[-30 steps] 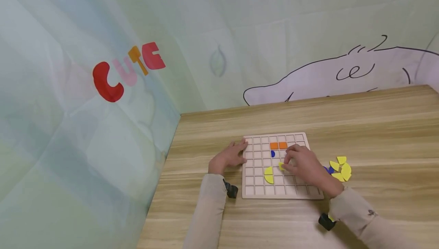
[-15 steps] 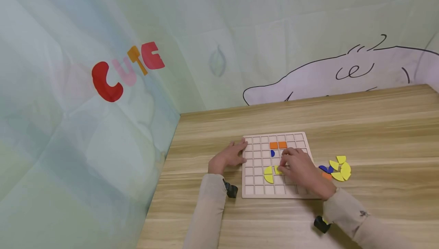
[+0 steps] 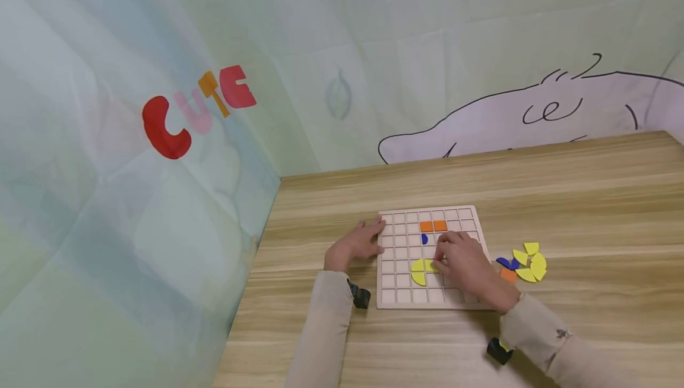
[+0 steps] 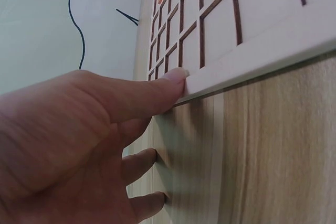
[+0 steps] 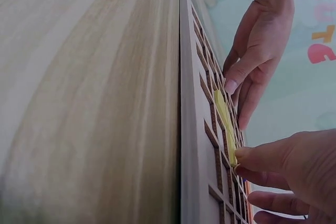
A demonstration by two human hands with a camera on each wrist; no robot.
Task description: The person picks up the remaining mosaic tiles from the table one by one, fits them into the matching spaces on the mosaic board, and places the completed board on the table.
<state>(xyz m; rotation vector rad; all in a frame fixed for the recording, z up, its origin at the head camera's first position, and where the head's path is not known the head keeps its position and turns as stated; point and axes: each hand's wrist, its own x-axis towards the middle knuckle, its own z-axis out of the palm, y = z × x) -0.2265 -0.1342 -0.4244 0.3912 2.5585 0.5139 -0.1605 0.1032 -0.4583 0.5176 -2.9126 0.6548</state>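
A pale wooden grid board [image 3: 403, 297] lies on the table. At its left edge my left hand [image 3: 357, 243] rests; in the left wrist view the thumb [image 4: 170, 85] touches the board's rim while other fingertips stand on the tabletop. My right hand [image 3: 470, 262] is over the board, thumb and index finger pinching the right end of a yellow tile [image 3: 429, 265]. That tile lies beside a yellow quarter circle [image 3: 418, 265], with another quarter circle [image 3: 419, 278] below. The fingers hide part of the tile. Two orange tiles [image 3: 426, 226] and a blue half circle [image 3: 424, 239] sit higher up.
To the right of the board lies a loose pile of yellow pieces [image 3: 538, 266], with blue pieces [image 3: 503, 262] and an orange piece [image 3: 508, 275] next to it. Printed cloth walls [image 3: 320, 79] rise behind the wooden table [image 3: 320, 192] and on its left.
My right hand has moved left and slightly down with the yellow tile, which now sits against the quarter circle. The orange piece by the pile has come into view. My left hand stays put.
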